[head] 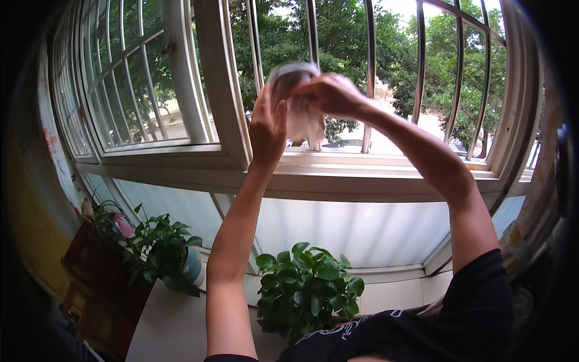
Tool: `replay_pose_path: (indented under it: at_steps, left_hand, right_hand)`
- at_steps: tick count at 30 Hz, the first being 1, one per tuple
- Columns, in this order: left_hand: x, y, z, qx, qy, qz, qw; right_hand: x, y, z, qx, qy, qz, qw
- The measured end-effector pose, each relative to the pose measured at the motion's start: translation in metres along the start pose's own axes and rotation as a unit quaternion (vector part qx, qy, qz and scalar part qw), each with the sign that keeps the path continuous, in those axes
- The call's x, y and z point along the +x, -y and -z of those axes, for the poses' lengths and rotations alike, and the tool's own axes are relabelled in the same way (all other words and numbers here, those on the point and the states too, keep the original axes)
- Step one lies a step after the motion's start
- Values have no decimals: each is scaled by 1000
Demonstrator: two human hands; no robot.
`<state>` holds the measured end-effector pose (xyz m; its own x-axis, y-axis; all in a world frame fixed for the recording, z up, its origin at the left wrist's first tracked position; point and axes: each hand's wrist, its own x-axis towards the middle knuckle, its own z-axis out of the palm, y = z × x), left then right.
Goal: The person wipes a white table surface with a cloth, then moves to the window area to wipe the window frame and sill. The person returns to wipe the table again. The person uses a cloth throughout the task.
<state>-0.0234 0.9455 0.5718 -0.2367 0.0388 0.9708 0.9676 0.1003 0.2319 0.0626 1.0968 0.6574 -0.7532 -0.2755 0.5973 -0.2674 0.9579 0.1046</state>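
In the head view, both my hands are raised in front of the open part of a barred window. A cream, cloth-like item [304, 118] hangs between them, blurred by motion, with a darker upper part and a whitish curved rim. My left hand [267, 129] is upright at its left side, the item's edge between thumb and fingers. From the right, my right hand [332, 96] grips its upper part with bent fingers. The blur hides exactly what the item is. Its lower end hangs just above the window sill [362, 168].
Metal bars [370, 68] stand behind my hands. The framed window pane [135, 90] is at the left. Below are a leafy potted plant [312, 285], another plant [163, 244] in a blue-and-white pot [193, 267], and a pale tabletop [167, 321]. Dark wooden furniture [95, 258] stands lower left.
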Motion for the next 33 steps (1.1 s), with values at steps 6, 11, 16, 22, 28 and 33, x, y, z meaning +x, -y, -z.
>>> replay_pose_path:
  at_steps: [6,11,16,22,28,33]
  left_hand:
    - [60,-22,-33,-46,-42,-69,996]
    - [82,-31,-41,-81,-17,-70,994]
    - [84,-21,-38,-79,-3,5,997]
    - [48,5,-46,-163,78,92,979]
    - [3,23,-35,-6,397,196,896]
    - [-3,6,-34,152,469,130,860]
  right_hand:
    - [58,-27,98,-231,-262,74,934]
    - [125,-53,95,-175,-262,39,948]
    - [112,-64,67,-126,-257,90,954]
    - [1,-41,-24,34,-106,72,991]
    - [-49,-35,-80,154,98,-45,982]
    - [-56,-24,-75,107,109,-39,988]
